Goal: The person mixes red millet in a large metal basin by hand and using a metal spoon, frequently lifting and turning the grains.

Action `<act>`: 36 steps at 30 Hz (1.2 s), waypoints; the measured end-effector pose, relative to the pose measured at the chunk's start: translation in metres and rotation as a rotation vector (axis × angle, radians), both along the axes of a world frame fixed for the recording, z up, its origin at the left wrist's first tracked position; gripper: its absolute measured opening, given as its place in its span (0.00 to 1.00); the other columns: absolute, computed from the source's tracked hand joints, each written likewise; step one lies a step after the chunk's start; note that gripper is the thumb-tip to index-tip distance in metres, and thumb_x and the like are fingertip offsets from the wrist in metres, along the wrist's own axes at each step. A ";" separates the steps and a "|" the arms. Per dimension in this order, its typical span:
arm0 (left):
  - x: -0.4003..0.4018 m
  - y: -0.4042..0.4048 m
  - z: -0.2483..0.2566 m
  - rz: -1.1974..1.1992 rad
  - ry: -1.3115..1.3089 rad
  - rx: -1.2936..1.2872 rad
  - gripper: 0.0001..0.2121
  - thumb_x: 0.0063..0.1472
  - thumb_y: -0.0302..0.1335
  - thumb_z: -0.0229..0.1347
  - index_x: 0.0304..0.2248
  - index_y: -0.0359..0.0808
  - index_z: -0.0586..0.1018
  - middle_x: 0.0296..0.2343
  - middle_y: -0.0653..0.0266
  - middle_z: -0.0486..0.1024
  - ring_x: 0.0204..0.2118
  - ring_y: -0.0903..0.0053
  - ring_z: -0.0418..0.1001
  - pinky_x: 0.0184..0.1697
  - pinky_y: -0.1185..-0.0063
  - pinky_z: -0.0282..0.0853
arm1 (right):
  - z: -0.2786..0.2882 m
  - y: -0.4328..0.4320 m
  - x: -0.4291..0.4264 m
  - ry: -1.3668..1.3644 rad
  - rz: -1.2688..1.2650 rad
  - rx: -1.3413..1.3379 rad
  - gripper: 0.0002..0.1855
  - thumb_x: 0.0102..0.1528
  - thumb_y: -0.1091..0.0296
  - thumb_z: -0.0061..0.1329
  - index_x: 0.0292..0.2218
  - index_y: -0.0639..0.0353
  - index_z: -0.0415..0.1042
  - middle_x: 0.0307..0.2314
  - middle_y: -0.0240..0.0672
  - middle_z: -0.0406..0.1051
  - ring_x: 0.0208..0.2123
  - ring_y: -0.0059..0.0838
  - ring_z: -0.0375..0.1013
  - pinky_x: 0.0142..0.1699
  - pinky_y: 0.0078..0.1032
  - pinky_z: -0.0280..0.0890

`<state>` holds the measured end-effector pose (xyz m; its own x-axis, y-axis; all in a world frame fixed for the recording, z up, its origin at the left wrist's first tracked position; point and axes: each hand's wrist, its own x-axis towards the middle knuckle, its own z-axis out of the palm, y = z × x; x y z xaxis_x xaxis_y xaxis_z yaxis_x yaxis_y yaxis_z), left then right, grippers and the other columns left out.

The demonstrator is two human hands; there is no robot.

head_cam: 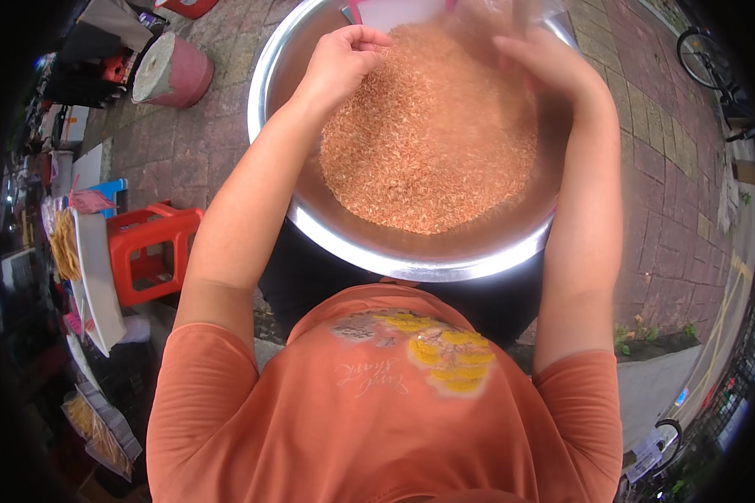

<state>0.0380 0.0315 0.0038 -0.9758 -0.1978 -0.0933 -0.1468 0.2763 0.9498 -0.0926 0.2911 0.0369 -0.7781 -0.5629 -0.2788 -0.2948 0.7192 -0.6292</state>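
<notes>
A wide stainless steel basin (421, 267) is in front of me, holding a heap of small orange-brown dried pieces (415, 188) that look like dried shrimp. My left hand (346, 60) hovers over the heap's far left side, thumb and fingertips drawn together; whether anything is pinched between them is hidden. Over the far right side, my right hand (541, 60) is blurred by motion, and its grip is unclear. Close to it is a blurred clear plastic bag (484, 16). A white item with a pink edge (402, 11) lies at the basin's far rim, partly cut off.
Left of the basin are a red plastic stool (119, 264) and a pink bucket (192, 72) filled with what looks like concrete. Packaged goods (97, 434) lie at the lower left. Brick paving (660, 207) extends rightward to a parked bicycle (698, 60).
</notes>
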 end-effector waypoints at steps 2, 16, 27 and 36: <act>-0.003 -0.004 -0.003 0.006 0.009 0.004 0.12 0.51 0.17 0.53 0.37 0.31 0.76 0.30 0.70 0.72 0.33 0.85 0.67 0.39 0.88 0.62 | -0.002 -0.001 0.002 0.005 0.000 -0.007 0.16 0.54 0.54 0.45 0.29 0.58 0.71 0.20 0.28 0.69 0.19 0.19 0.64 0.24 0.20 0.59; -0.001 -0.006 0.002 -0.313 -0.011 -0.126 0.05 0.50 0.22 0.59 0.28 0.32 0.77 0.23 0.71 0.73 0.28 0.87 0.70 0.35 0.85 0.67 | -0.005 0.001 -0.006 -0.070 -0.037 0.019 0.19 0.54 0.48 0.45 0.26 0.56 0.73 0.19 0.26 0.67 0.18 0.18 0.62 0.23 0.18 0.56; 0.015 -0.005 0.007 -0.585 -0.115 -0.373 0.04 0.47 0.23 0.59 0.24 0.32 0.78 0.20 0.67 0.74 0.24 0.83 0.71 0.30 0.82 0.66 | -0.005 0.001 0.002 -0.022 -0.048 -0.064 0.20 0.55 0.49 0.43 0.24 0.57 0.70 0.10 0.26 0.62 0.12 0.16 0.60 0.16 0.17 0.49; 0.018 0.007 0.016 -0.599 -0.157 -0.451 0.04 0.48 0.23 0.58 0.24 0.31 0.77 0.22 0.68 0.73 0.25 0.84 0.70 0.30 0.83 0.66 | 0.002 0.000 0.004 -0.064 -0.054 0.002 0.18 0.53 0.50 0.46 0.26 0.57 0.71 0.19 0.27 0.67 0.18 0.17 0.62 0.23 0.18 0.56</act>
<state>0.0558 0.0387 0.0195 -0.9102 0.3092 -0.2756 0.0264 0.7074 0.7063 -0.0890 0.2907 0.0394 -0.7880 -0.5199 -0.3297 -0.2151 0.7343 -0.6438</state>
